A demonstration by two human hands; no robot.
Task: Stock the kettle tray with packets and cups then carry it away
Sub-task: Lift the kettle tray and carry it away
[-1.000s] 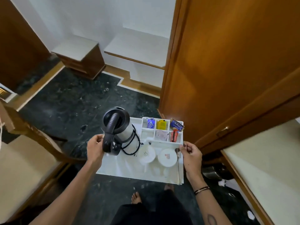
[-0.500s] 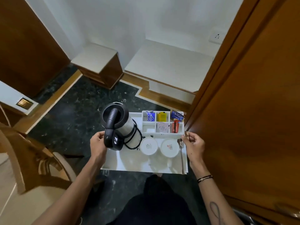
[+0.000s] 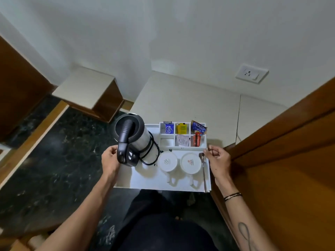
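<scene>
I hold a white tray (image 3: 152, 182) in the air in front of me. My left hand (image 3: 109, 161) grips its left edge and my right hand (image 3: 217, 160) grips its right edge. On the tray stand a steel kettle with a black lid and handle (image 3: 132, 137), its black cord (image 3: 154, 153) coiled at its base, and two upturned white cups (image 3: 167, 161) (image 3: 190, 163). A spoon (image 3: 203, 165) lies along the right side. The divided section at the tray's far end holds blue (image 3: 169, 129), yellow (image 3: 181, 128), white (image 3: 182, 140) and red packets (image 3: 196, 140).
A cream counter (image 3: 181, 102) lies just beyond the tray, under a wall socket (image 3: 251, 73). A wooden door or cabinet (image 3: 290, 160) stands close on my right. A low wooden block with a pale top (image 3: 87, 91) sits at the left on dark marble floor (image 3: 54, 151).
I have walked forward with the tray held in both hands. The chair at left has dropped out of view and the counter and wall socket are now close ahead.
</scene>
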